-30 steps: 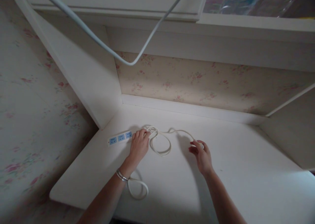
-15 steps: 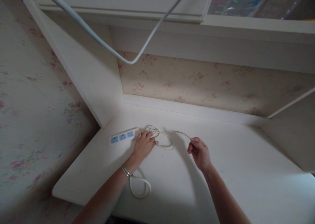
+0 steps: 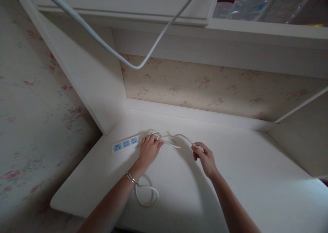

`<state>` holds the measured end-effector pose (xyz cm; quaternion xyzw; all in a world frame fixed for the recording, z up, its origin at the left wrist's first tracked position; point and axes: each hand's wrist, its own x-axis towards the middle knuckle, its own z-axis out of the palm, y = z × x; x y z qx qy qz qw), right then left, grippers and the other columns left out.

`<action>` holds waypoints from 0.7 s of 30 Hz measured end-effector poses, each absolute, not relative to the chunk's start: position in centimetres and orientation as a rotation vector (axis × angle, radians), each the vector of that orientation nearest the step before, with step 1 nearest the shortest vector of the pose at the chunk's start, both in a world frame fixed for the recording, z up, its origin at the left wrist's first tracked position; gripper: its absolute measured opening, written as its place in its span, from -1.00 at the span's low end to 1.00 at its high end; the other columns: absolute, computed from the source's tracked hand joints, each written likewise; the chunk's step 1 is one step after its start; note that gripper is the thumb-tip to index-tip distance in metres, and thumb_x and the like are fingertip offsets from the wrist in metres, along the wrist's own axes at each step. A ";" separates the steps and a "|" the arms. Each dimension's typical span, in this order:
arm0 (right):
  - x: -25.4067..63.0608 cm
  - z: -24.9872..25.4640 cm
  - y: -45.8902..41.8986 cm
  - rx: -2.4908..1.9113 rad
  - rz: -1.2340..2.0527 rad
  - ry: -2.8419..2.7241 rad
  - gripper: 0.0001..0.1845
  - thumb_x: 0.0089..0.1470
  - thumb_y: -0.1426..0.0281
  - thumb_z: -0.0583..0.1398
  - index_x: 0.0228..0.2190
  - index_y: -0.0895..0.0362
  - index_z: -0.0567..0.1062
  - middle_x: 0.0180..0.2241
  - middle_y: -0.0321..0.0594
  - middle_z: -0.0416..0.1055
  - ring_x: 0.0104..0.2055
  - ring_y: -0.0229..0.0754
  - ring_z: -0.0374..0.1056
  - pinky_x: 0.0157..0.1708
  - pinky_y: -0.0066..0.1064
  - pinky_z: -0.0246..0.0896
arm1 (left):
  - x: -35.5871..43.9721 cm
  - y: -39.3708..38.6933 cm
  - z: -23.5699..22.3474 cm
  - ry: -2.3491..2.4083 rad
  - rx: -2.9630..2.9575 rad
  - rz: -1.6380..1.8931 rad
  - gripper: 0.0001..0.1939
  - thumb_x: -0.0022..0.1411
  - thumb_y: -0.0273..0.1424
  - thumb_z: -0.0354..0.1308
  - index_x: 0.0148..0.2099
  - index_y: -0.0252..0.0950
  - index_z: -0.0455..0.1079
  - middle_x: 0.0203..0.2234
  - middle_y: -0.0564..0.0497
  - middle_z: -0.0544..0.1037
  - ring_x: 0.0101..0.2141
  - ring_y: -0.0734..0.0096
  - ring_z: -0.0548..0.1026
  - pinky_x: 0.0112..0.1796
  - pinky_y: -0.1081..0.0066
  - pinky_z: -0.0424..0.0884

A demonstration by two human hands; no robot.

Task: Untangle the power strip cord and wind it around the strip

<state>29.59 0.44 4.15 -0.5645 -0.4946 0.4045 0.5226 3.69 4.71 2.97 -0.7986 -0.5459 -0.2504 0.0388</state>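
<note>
A white power strip [image 3: 126, 143] with blue sockets lies on the white desktop [image 3: 176, 181], left of my left hand [image 3: 150, 148]. The fingers of that hand are closed on the strip's white cord [image 3: 156, 134], where it is bunched in loops. Part of the cord is hidden under the hand. Farther right, my right hand [image 3: 206, 158] grips the cord's plug [image 3: 200, 148], which shows only in part between thumb and fingers. From there the cord runs left in a loose curve to the loops. Another cord loop [image 3: 147, 204] lies beside my left wrist.
A thick pale cable [image 3: 137, 67] hangs across the upper view, close to the camera. An overhead cabinet [image 3: 123, 7] and an open shelf with plastic-wrapped things [image 3: 251, 4] are above. Side panels [image 3: 87, 72] and a flowered wall [image 3: 205, 82] enclose the desk.
My right hand has shifted slightly left, and the plug now shows in its fingers. The cord loop between the hands has narrowed. My left hand has stayed nearly in place.
</note>
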 end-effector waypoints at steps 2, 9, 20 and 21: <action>30.0 3.5 0.9 -1.463 0.880 -1.207 -0.61 -0.02 0.06 0.23 -0.32 0.14 0.49 -0.68 -0.40 0.26 -0.62 -0.31 0.16 -0.58 -0.48 0.08 | 3.5 5.0 2.8 -1.727 -2.466 -0.774 -0.87 0.26 -0.36 0.09 -0.18 -0.26 0.41 -0.17 -0.10 0.45 -0.13 0.17 0.38 -0.12 0.21 0.25; 31.1 1.2 3.5 -1.824 0.607 -1.474 -0.46 0.06 -0.02 0.07 -0.15 0.13 0.50 -0.48 -0.21 0.46 -0.52 -0.19 0.36 -0.46 -0.39 0.24 | 3.7 5.3 2.9 -1.917 -2.560 -0.629 -0.63 0.24 -0.48 0.08 0.09 -0.24 0.24 -0.16 -0.07 0.55 -0.16 0.25 0.49 -0.14 0.33 0.28; 31.0 1.1 4.5 -2.056 0.367 -1.709 -0.61 0.16 0.17 0.03 -0.16 0.10 0.52 -0.07 -0.01 0.36 -0.23 -0.04 0.42 -0.21 -0.24 0.22 | 3.3 4.7 4.0 -2.021 -2.400 -0.458 -0.64 0.33 -0.13 -0.08 -0.04 -0.25 0.34 -0.29 -0.11 0.58 -0.30 0.16 0.53 -0.18 0.22 0.29; 30.6 1.5 4.2 -2.080 0.323 -1.697 -0.58 0.16 0.18 0.03 -0.07 0.10 0.48 -0.02 0.01 0.32 -0.25 -0.05 0.42 -0.24 -0.23 0.24 | 3.4 4.6 4.0 -2.022 -2.378 -0.447 -0.62 0.33 -0.11 -0.11 -0.05 -0.25 0.35 -0.27 -0.12 0.58 -0.30 0.15 0.53 -0.17 0.20 0.29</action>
